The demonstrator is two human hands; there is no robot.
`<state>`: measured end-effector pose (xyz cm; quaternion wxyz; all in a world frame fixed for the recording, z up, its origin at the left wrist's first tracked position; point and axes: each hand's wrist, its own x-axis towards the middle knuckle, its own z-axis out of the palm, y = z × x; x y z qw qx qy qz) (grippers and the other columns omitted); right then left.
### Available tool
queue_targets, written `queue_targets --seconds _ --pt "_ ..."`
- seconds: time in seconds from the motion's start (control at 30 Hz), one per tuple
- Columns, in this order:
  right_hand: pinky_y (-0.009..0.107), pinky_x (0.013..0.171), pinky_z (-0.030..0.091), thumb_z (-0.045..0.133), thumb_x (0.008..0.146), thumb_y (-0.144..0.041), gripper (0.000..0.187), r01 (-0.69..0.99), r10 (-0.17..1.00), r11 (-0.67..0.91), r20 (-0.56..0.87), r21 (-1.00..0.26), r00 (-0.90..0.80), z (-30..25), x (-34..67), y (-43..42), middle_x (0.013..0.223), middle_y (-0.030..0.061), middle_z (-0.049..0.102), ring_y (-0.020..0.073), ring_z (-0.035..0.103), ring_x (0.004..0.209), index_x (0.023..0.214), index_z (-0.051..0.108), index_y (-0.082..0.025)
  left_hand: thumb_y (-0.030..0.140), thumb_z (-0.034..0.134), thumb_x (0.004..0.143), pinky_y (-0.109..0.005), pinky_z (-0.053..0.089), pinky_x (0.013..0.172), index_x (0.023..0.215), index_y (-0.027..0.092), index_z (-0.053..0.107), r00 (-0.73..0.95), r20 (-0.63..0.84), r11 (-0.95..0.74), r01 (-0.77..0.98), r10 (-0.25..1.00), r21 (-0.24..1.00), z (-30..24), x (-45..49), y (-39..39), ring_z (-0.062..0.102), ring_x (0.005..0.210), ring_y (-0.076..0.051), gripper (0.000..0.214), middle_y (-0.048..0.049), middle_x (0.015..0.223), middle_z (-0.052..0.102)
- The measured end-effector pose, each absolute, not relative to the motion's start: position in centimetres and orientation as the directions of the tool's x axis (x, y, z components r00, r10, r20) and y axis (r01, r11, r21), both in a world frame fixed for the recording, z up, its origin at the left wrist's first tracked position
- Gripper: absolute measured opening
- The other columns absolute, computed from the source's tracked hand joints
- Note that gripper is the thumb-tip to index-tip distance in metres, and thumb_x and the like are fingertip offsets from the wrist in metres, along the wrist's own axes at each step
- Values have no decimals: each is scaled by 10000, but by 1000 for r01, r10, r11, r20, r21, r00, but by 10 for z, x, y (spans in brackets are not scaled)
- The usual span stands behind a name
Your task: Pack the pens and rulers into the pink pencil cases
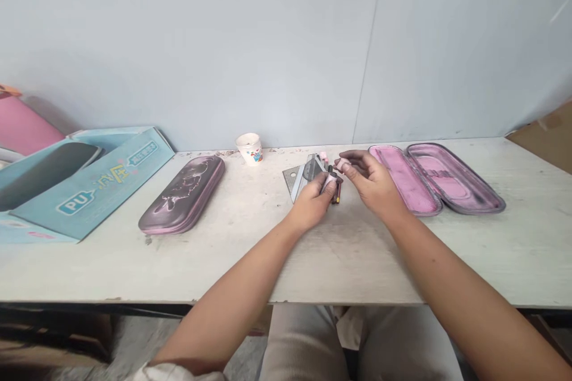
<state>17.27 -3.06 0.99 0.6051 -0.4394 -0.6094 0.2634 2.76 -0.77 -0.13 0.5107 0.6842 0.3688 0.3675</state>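
My left hand [315,199] grips a small pink-and-white item [329,181] above a clear plastic set square [298,178]. My right hand [369,178] pinches a small pink piece [343,164] between thumb and fingers, close to the left hand. Just under the hands lies a small bundle of dark pens or markers [336,193], mostly hidden by my fingers. To the right, an open zip pencil case [435,178] with a pink lining lies beside my right hand, not touching it. I cannot tell exactly what the pink items are.
A closed dark-and-pink pencil case [182,194] and a paper cup [249,149] stand on the white table [348,256], left of my hands. A teal printed box [93,181] sits at the far left, with a pink board [22,125] behind it. A pale wall backs the table.
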Motion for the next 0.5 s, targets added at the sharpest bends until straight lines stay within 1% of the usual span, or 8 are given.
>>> queue_targets --seconds 0.07,0.13,0.27,0.37,0.43,0.5 --pt "328 837 484 546 800 -424 291 151 864 475 492 -867 106 9 168 -32 971 44 649 160 610 942 1000 545 -212 420 452 847 -206 382 575 899 165 530 501 155 -245 119 851 962 -4 27 -7 430 555 -79 272 31 612 482" --pt "339 830 489 563 789 -429 290 122 870 471 483 -874 100 8 166 -33 939 47 657 164 617 924 975 548 -207 432 445 848 -208 379 575 902 164 523 519 175 -260 94 836 961 -5 27 -7 426 556 -79 284 33 613 477" --pt "358 834 493 575 781 -431 279 91 872 471 479 -877 100 8 167 -33 923 47 671 164 624 916 942 541 -206 442 447 847 -203 349 533 868 166 502 528 185 -232 24 829 972 -3 29 -9 375 507 -65 283 50 590 433" --pt "355 833 493 592 769 -430 269 79 866 479 486 -874 115 8 168 -33 931 43 675 162 627 910 911 543 -207 428 422 860 -192 324 494 882 165 503 536 184 -198 -33 824 980 -1 32 -11 332 473 -57 276 60 572 395" --pt "353 834 490 596 766 -425 261 89 863 480 488 -873 126 7 167 -33 934 43 675 162 629 904 898 545 -206 421 434 853 -188 324 487 913 163 529 513 186 -207 -16 838 978 -1 32 -12 341 477 -60 281 55 570 408" --pt "351 832 488 590 772 -416 244 104 860 478 489 -872 146 5 163 -34 926 42 675 162 630 894 887 544 -206 417 465 836 -186 340 502 956 164 559 462 168 -221 61 871 973 -1 31 -12 382 505 -68 296 43 578 449"
